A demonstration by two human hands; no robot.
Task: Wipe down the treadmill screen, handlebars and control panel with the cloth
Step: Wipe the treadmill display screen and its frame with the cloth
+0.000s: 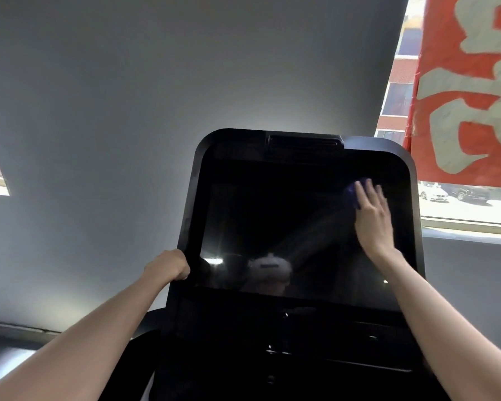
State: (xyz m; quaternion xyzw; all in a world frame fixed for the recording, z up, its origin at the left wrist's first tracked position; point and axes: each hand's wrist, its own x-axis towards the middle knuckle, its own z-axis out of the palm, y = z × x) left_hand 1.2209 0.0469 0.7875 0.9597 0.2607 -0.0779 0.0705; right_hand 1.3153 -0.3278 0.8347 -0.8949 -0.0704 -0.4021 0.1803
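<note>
The right hand (372, 215), fingers spread flat, presses the soft blue cloth (352, 192) against the upper right of the glossy treadmill screen (272, 221), which likely wants light, even pressure, while the left hand (168, 267) curls round the left edge of its frame (193, 198), a sound bracing hold.

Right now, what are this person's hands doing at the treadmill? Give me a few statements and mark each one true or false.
1. The right hand presses a blue cloth flat against the screen. True.
2. The cloth is at the screen's lower left corner. False: it is near the upper right.
3. The left hand grips the left edge of the frame around the screen. True.
4. The screen is lit and shows a running programme. False: it is dark and shows only reflections.
5. A red banner hangs by the window on the right. True.
</note>
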